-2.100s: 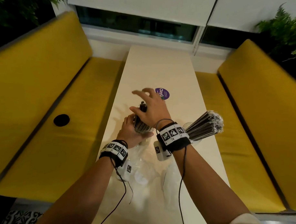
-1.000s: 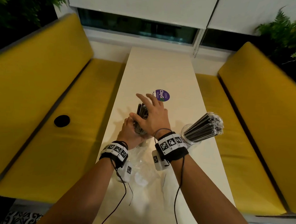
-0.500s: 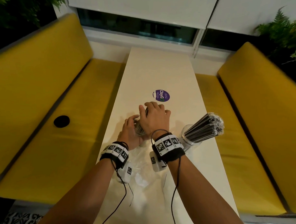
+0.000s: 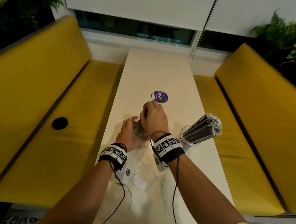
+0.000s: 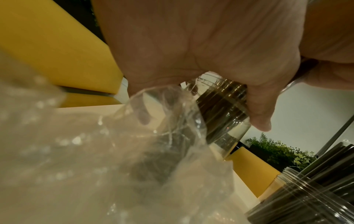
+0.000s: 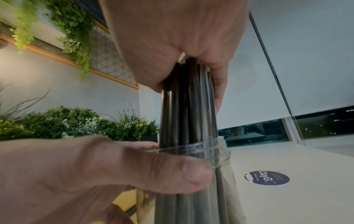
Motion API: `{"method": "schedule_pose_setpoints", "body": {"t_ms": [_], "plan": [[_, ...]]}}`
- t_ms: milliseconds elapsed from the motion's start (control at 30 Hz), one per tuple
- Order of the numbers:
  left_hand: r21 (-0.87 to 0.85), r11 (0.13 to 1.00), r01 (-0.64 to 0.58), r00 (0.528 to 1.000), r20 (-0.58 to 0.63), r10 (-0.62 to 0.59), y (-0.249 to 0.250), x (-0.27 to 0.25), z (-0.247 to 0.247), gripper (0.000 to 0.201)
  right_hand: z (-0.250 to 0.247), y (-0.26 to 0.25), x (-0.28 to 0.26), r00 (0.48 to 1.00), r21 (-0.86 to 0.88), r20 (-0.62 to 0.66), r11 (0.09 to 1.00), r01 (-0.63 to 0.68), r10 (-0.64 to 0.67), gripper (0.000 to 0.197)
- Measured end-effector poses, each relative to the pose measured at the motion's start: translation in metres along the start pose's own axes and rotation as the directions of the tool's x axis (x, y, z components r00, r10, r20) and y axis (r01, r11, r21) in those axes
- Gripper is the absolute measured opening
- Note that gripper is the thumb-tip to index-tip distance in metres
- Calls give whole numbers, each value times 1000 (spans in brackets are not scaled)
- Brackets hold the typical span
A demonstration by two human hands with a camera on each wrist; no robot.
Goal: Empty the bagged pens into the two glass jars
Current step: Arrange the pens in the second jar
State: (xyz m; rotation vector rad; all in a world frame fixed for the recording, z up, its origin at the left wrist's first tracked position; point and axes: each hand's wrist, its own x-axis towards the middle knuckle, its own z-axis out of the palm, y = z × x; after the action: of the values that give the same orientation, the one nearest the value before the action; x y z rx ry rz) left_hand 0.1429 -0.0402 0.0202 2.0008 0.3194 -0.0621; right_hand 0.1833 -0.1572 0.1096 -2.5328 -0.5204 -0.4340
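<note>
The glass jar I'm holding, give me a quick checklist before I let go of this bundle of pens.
1. Clear glass jar steadied by the left hand: ok, thumb and fingers wrap its neck.
2. Dark pens inside the jar mouth: ok, they pass through the rim.
3. Right hand grip on the pen tops: ok, fingers curl round the bundle.
4. Jar base flat on the cream table: cannot tell, hidden by hands and plastic.
5. Crumpled clear plastic bag clear of the jar: not ok, it lies against it.
6. Second clear jar of wrapped dark pens emptied of wrapping: not ok, plastic covers their tops.
</note>
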Motion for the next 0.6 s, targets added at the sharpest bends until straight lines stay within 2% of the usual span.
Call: {"method": "schedule_pose_setpoints", "body": {"t_ms": [67,167,233,300,400,500,600], "plan": [[-21,1000,-3,1000,6,3,-1,1,1,121,0,-2,1,1000,-5,-10,1000,-20,20,20],[-36,999,-29,999,15,30,-3,1,1,120,6,-6,0,997,-101,24,993,-66,68,17],[-28,999,-45,999,21,45,-2,-1,-1,118,8,-8,-2,991,-186,59,977,-106,119,29],[-29,999,-46,999,7,46,0,-2,-2,116,6,-7,-4,986,-227,122,970,-85,115,42],[23,999,-45,999,6,45,4,-4,-2,124,-4,-3,0,974,-111,203,990,-82,103,51],[11,1000,-25,1000,12,25,4,-3,-3,126,-9,0,0,989,-49,145,998,-27,34,49],[10,1000,-21,1000,23,21,6,-2,-5,126,-6,1,-5,982,-21,187,999,30,-26,43]]}}
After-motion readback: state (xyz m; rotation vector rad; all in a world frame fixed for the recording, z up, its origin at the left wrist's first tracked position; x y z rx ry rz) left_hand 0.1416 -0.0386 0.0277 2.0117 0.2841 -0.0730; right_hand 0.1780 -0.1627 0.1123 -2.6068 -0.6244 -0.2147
